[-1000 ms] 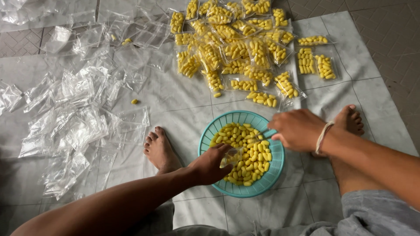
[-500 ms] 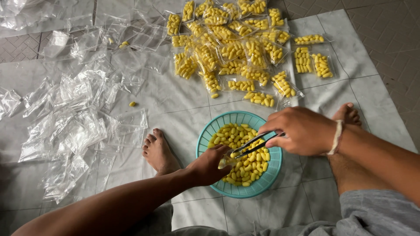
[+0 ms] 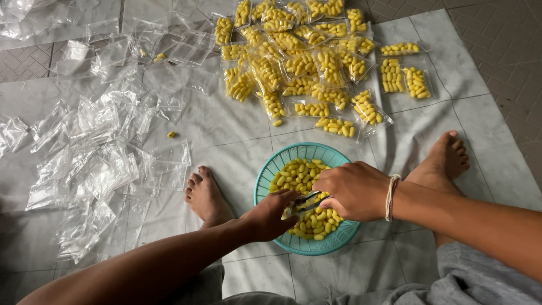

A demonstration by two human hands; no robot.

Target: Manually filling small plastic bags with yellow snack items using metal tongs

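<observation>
Over the basket, both hands pinch a seemingly near-level bag, lengthwise between them.

Plastics, tile and cloth, as seen from above

Teal basket: moulded plastic, ribbed, faintly glossy. Yellow pieces: smooth, satin sheen. Empty bags and filled bags: thin clear film, crinkled, glossy. Floor: pale tile, polished, veined. Wrist cord: matt twisted thread. Trousers: grey matt cloth.

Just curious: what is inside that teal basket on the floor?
The teal basket holds small yellow pieces. The left hand and right hand cover its middle, so its bottom cannot be seen.
</observation>
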